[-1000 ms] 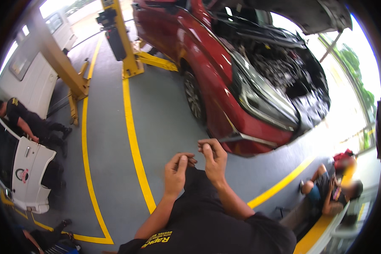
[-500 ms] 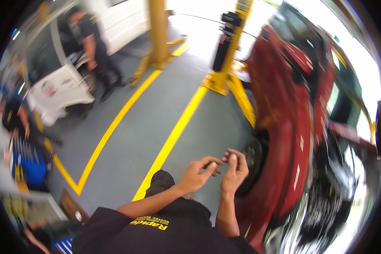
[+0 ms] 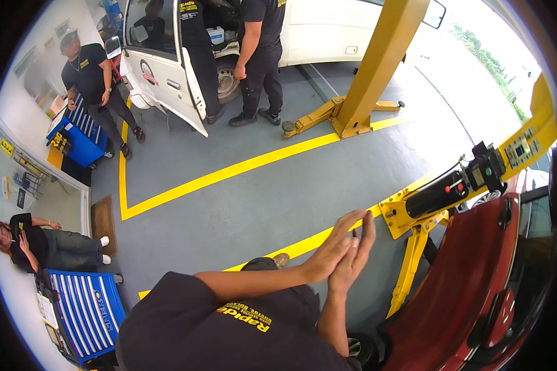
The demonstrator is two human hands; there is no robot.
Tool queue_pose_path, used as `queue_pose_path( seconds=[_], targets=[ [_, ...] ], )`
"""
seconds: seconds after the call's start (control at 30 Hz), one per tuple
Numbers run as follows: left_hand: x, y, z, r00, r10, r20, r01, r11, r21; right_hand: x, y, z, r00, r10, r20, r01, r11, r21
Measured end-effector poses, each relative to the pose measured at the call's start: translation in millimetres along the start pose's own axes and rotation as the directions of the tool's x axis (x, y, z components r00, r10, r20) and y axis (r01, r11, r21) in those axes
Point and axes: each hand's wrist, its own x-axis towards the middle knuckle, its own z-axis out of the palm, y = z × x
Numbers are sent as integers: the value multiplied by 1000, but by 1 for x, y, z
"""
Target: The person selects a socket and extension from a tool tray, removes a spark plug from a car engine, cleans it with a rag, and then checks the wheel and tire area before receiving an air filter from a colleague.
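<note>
Left hand (image 3: pixel 328 255) and right hand (image 3: pixel 353 262) flat, fingers extended, palms pressed together.
Blue drawer chest (image 3: pixel 83 315), contents hidden, by the floor (image 3: pixel 210 232)'s lower-left corner.

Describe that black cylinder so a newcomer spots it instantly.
Find the red car at lower right. Beside it stands a yellow lift post with the black cylinder mounted near its foot. Red knobs mark it; the farther yellow post shows no such cylinder.
</note>
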Motion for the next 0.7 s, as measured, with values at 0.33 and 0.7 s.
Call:
queue_pose_path(
  seconds=[0.33, 0.7],
  targets=[
    [277, -131, 18, 951, 52, 304, -28, 996, -81, 267, 145, -53, 974, 82, -211, -54, 989, 137],
    [665, -248, 27, 904, 16, 427, -48, 997, 63, 639, 268, -146, 967, -56, -248, 48, 998, -38]
  ],
)
